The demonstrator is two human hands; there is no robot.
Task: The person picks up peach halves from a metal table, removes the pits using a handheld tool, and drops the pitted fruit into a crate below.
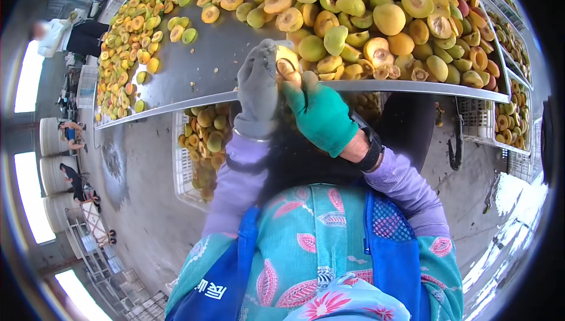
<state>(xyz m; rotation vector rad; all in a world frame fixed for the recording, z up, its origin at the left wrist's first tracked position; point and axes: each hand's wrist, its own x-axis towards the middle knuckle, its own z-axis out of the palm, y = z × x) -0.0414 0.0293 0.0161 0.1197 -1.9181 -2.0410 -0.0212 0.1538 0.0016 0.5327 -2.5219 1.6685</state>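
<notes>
My left hand (259,80), in a grey glove, is closed around a yellow apricot-like fruit (283,54) above the near edge of the metal table (194,74). My right hand (323,114), in a green glove with a dark band on the wrist, meets it from the right. Its fingers are closed at the fruit's cut side, where a small brownish curved shape shows. Whether that is a tool or a bare fingertip, I cannot make out. Just beyond both hands lies a large heap of halved yellow-green fruit (353,6), some halves showing stones.
More halves (126,65) spread along the table's left side. Below the edge stands a white crate (183,171) of fruit, left of my legs. Other filled crates (509,115) stand at the right. A person (59,34) stands at the far left; others sit farther back.
</notes>
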